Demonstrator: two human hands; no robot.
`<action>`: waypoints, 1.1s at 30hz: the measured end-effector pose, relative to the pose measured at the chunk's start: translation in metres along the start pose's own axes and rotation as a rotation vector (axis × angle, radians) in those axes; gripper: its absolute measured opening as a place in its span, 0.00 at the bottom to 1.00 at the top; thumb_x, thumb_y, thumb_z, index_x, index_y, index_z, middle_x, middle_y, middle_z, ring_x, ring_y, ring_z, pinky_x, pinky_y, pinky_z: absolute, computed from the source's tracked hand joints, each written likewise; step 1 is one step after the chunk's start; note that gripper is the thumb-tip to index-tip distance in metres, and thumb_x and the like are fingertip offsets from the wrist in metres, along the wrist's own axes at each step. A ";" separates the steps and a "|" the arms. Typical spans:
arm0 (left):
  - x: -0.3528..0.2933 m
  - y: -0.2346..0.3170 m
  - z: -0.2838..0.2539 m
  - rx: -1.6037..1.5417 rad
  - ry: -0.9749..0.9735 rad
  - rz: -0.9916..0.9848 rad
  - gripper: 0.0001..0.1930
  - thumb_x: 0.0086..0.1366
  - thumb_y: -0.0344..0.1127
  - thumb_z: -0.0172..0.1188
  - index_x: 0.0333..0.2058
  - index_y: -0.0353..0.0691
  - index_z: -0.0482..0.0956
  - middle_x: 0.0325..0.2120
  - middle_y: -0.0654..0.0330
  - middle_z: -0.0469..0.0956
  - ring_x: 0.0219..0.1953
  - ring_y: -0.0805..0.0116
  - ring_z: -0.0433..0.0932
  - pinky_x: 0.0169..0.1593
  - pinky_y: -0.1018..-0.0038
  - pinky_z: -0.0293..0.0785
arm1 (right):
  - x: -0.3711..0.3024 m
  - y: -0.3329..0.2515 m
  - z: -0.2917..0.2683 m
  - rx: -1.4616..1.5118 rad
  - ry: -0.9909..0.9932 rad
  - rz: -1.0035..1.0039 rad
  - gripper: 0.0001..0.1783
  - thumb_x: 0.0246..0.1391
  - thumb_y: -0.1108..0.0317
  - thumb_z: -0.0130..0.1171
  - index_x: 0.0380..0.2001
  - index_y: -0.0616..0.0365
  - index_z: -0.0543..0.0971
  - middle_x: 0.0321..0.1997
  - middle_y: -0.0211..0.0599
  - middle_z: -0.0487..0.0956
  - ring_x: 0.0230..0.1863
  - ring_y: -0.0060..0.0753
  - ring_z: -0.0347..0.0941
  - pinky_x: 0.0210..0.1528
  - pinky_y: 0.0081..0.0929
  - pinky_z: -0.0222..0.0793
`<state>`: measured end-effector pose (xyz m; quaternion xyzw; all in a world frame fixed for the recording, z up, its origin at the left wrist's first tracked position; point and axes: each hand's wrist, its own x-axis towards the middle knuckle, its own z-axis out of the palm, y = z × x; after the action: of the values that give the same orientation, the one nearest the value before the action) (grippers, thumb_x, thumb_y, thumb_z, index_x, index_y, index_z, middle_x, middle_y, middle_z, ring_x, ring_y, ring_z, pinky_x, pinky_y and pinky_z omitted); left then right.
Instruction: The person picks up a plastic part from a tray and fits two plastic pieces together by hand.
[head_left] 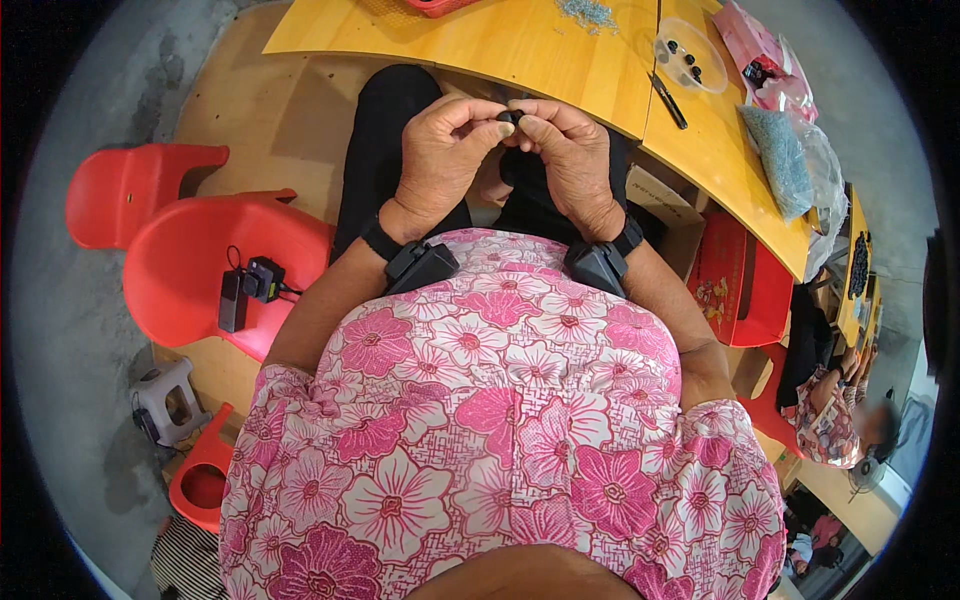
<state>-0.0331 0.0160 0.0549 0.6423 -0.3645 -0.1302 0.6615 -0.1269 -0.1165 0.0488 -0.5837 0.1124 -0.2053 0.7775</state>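
Note:
A small round black piece (pixel 511 117) is pinched between both my hands, just off the near edge of the yellow table. My left hand (pixel 440 150) grips its left side with thumb and forefinger. From the right, my right hand (pixel 570 150) holds it the same way, fingertips almost touching the other hand's. What kind of part it is, I cannot make out. On the table to the right, a clear round dish (pixel 712 62) contains several similar black pieces. A black pen-like tool (pixel 668 101) lies beside that dish.
Small clear bits (pixel 588 14) lie scattered at the table's far side. Bags of bluish bits (pixel 778 160) and a pink package (pixel 750 40) sit at the right. Red chairs (pixel 200 265) stand to the left, one bearing black devices. Another person (pixel 825 400) sits at far right.

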 end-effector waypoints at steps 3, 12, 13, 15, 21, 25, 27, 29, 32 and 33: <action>0.000 -0.002 0.001 0.010 0.021 0.012 0.06 0.56 0.25 0.62 0.34 0.34 0.80 0.25 0.67 0.73 0.27 0.81 0.69 0.31 0.84 0.65 | 0.000 0.000 0.002 -0.030 0.030 -0.015 0.09 0.54 0.75 0.57 0.39 0.65 0.79 0.31 0.29 0.78 0.29 0.17 0.70 0.35 0.15 0.69; 0.000 -0.003 -0.001 -0.016 -0.012 -0.027 0.06 0.57 0.26 0.63 0.35 0.34 0.79 0.26 0.69 0.72 0.30 0.82 0.69 0.33 0.84 0.65 | 0.003 0.003 -0.003 -0.007 0.005 -0.012 0.08 0.53 0.76 0.58 0.38 0.63 0.80 0.32 0.28 0.78 0.31 0.17 0.70 0.36 0.14 0.68; 0.000 -0.004 -0.001 -0.017 -0.012 -0.028 0.06 0.57 0.26 0.63 0.35 0.34 0.79 0.26 0.69 0.72 0.30 0.82 0.69 0.33 0.84 0.65 | 0.003 0.003 -0.004 0.009 -0.010 -0.016 0.08 0.53 0.76 0.58 0.38 0.63 0.80 0.33 0.28 0.78 0.32 0.17 0.71 0.37 0.14 0.68; 0.001 -0.003 -0.001 -0.065 -0.039 -0.059 0.07 0.57 0.27 0.63 0.35 0.33 0.79 0.27 0.68 0.74 0.30 0.83 0.69 0.34 0.85 0.66 | 0.005 0.004 -0.007 0.008 -0.025 -0.009 0.09 0.53 0.76 0.58 0.38 0.63 0.79 0.33 0.28 0.78 0.32 0.17 0.71 0.37 0.14 0.68; -0.001 -0.007 -0.003 -0.213 -0.115 -0.186 0.08 0.60 0.29 0.62 0.37 0.33 0.79 0.28 0.66 0.77 0.31 0.81 0.72 0.36 0.84 0.70 | 0.005 0.003 -0.012 0.002 -0.079 -0.002 0.09 0.54 0.76 0.57 0.39 0.63 0.78 0.33 0.28 0.78 0.32 0.17 0.71 0.37 0.15 0.69; 0.000 -0.005 -0.002 -0.207 -0.134 -0.224 0.09 0.60 0.30 0.61 0.38 0.33 0.79 0.28 0.66 0.77 0.31 0.81 0.73 0.36 0.84 0.71 | 0.003 0.005 -0.011 -0.028 -0.061 -0.035 0.08 0.54 0.76 0.57 0.39 0.63 0.78 0.32 0.27 0.78 0.32 0.17 0.70 0.37 0.15 0.68; -0.001 -0.006 -0.003 -0.215 -0.127 -0.247 0.09 0.61 0.31 0.61 0.39 0.33 0.79 0.28 0.66 0.77 0.31 0.81 0.73 0.36 0.84 0.71 | 0.003 0.002 -0.009 -0.061 -0.060 -0.041 0.09 0.54 0.75 0.57 0.39 0.63 0.78 0.32 0.27 0.77 0.32 0.17 0.70 0.37 0.15 0.68; 0.000 -0.006 -0.004 -0.219 -0.137 -0.253 0.09 0.61 0.31 0.61 0.39 0.33 0.79 0.29 0.66 0.77 0.31 0.80 0.73 0.36 0.84 0.71 | 0.003 0.001 -0.009 -0.094 -0.059 -0.047 0.09 0.54 0.75 0.57 0.39 0.62 0.78 0.32 0.27 0.77 0.32 0.16 0.70 0.37 0.15 0.68; 0.001 -0.006 -0.004 -0.221 -0.153 -0.258 0.09 0.61 0.31 0.60 0.39 0.32 0.79 0.29 0.65 0.77 0.31 0.80 0.73 0.36 0.83 0.71 | 0.003 0.001 -0.009 -0.069 -0.066 -0.029 0.08 0.54 0.75 0.57 0.39 0.62 0.78 0.33 0.26 0.77 0.32 0.16 0.69 0.38 0.15 0.67; 0.002 -0.006 -0.004 -0.218 -0.161 -0.259 0.10 0.62 0.31 0.60 0.39 0.32 0.79 0.30 0.65 0.78 0.31 0.80 0.73 0.36 0.83 0.72 | 0.003 0.001 -0.009 -0.062 -0.065 -0.030 0.08 0.54 0.75 0.57 0.38 0.62 0.78 0.33 0.26 0.77 0.32 0.16 0.69 0.37 0.15 0.67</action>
<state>-0.0271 0.0173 0.0500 0.5960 -0.3144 -0.3039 0.6735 -0.1276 -0.1257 0.0454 -0.6156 0.0848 -0.1942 0.7590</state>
